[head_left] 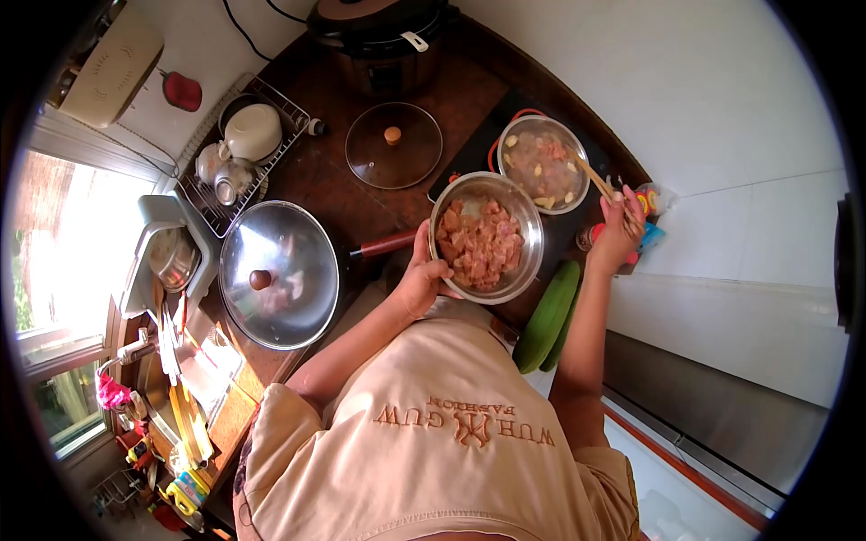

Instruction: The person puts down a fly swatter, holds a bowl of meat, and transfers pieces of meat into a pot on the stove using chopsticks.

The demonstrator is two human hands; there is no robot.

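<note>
My left hand (424, 278) grips the rim of a steel bowl (536, 257) from its left side, thumb over the edge. Pieces of raw pinkish meat (483, 243) fill much of that bowl. Wooden chopsticks (593, 173) are held in my right hand (621, 225), their tips over a pot (552, 208) on the black cooktop (478, 155). Inside the pot, meat pieces and pale yellowish slices sit in cloudy liquid. The bowl is close to the pot's lower left; whether they touch I cannot tell.
A lidded pan (280, 316) with a red-brown handle (388, 243) stands at left. Behind are a glass lid (394, 162), a cooker (379, 68) and a dish rack (293, 113). Long green vegetables (546, 316) lie near my right forearm. Small packets (651, 236) sit by the right wall.
</note>
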